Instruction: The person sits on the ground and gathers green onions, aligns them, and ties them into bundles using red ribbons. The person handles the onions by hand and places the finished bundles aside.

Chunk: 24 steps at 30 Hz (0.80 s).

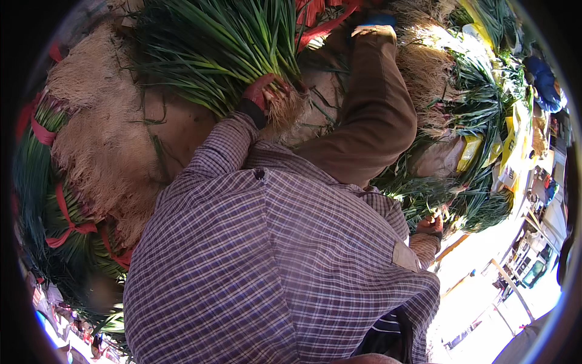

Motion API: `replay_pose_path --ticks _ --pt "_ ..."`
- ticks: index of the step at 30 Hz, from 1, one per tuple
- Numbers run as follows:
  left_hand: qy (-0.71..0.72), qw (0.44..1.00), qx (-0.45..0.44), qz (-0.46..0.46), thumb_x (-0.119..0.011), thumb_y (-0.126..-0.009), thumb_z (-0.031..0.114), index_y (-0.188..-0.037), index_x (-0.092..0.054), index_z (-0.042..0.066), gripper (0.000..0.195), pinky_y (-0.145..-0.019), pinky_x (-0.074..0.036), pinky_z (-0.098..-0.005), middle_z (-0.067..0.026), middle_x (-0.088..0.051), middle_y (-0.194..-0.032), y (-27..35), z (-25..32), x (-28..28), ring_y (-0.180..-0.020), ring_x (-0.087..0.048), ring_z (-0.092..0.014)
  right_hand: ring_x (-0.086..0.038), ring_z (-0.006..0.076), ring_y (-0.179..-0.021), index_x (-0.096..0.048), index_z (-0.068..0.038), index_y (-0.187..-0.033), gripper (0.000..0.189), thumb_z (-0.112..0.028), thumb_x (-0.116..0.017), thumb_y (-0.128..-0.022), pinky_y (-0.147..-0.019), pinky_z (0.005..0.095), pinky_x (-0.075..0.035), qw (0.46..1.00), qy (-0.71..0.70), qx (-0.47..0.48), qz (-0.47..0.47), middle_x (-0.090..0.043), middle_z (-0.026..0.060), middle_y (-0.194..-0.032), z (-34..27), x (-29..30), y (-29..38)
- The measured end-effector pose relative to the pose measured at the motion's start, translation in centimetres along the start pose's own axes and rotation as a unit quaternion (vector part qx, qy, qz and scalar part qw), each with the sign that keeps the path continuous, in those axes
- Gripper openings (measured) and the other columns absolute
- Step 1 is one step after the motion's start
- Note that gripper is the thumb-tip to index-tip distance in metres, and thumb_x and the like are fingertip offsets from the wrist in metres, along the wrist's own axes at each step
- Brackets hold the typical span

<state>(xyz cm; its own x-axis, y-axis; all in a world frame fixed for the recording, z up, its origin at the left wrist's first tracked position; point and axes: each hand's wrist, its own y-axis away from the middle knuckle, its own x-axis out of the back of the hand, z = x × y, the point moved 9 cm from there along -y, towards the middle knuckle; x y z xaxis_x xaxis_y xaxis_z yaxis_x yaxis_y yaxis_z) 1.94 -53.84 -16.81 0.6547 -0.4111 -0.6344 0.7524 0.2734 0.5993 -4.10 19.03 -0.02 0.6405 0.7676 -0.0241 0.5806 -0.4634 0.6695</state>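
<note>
My left hand (pixel 260 92) is closed around the lower stems of a large bunch of green garlic or similar alliums (pixel 236 50). Its long leaves fan upward in the picture, and its pale roots hang beside the fingers. Far to the right, my right hand (pixel 429 225) is at the edge of some loose green stalks (pixel 427 193), fingers bent near a small pale piece. Whether it grips that piece cannot be told at this size.
At left lie stacked bundles with bushy roots (pixel 104 136), tied with red strips (pixel 70 227). More rooted bundles (pixel 423 68) lie at upper right beside yellow-and-white bags (pixel 509 150). My bent knee in brown trousers (pixel 386 113) stands between. A vehicle (pixel 534 273) is at far right.
</note>
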Motion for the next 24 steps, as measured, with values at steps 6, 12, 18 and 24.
replay_pose_path --ticks 6,12,18,24 --pt "-0.226 0.943 0.036 0.242 -0.075 -0.079 0.04 -0.138 -0.044 0.009 0.073 -0.1 -0.04 -0.0505 -0.018 -0.042 -0.14 5.5 5.2 4.6 -0.127 -0.042 -0.038 -0.047 0.0087 -0.06 -0.057 -0.018 -0.117 0.024 -0.024 -0.05 -0.095 -0.051 0.0247 -0.04 0.992 -0.006 0.066 0.104 -0.058 -0.0037 -0.082 -2.7 6.1 -0.3" --pt "-0.675 0.494 -0.539 0.093 -0.077 -0.079 0.037 -0.137 -0.043 0.016 0.071 -0.099 -0.042 -0.0481 -0.0128 -0.048 -0.135 9.7 17.9 -8.7 -0.122 -0.047 -0.035 -0.045 0.0081 -0.057 -0.057 -0.012 -0.115 0.024 -0.017 -0.049 -0.094 -0.05 0.0237 -0.039 0.988 0.006 0.081 0.13 -0.058 -0.0018 -0.08 -3.6 8.7 1.4" --pt "-0.523 0.649 -0.523 -0.179 -0.069 -0.087 0.028 -0.125 -0.057 0.018 0.04 -0.09 -0.049 -0.0482 -0.011 -0.056 -0.128 6.6 20.4 -16.3 -0.118 -0.054 -0.033 -0.043 0.0075 -0.055 -0.058 -0.006 -0.114 0.024 -0.011 -0.048 -0.093 -0.048 0.0227 -0.037 0.982 0.042 0.108 0.152 -0.057 0.0002 -0.078 -4.2 9.5 3.3" --pt "-0.819 0.331 -0.459 -0.092 -0.058 -0.084 0.04 -0.127 -0.048 0.021 0.048 -0.099 -0.031 -0.0527 -0.0103 -0.045 -0.131 3.9 16.3 -12.9 -0.115 -0.043 -0.032 -0.04 0.0069 -0.052 -0.059 0.0 -0.112 0.024 -0.004 -0.047 -0.092 -0.046 0.0218 -0.036 0.932 0.179 0.264 0.169 -0.057 0.0022 -0.076 -9.4 -0.9 12.0"
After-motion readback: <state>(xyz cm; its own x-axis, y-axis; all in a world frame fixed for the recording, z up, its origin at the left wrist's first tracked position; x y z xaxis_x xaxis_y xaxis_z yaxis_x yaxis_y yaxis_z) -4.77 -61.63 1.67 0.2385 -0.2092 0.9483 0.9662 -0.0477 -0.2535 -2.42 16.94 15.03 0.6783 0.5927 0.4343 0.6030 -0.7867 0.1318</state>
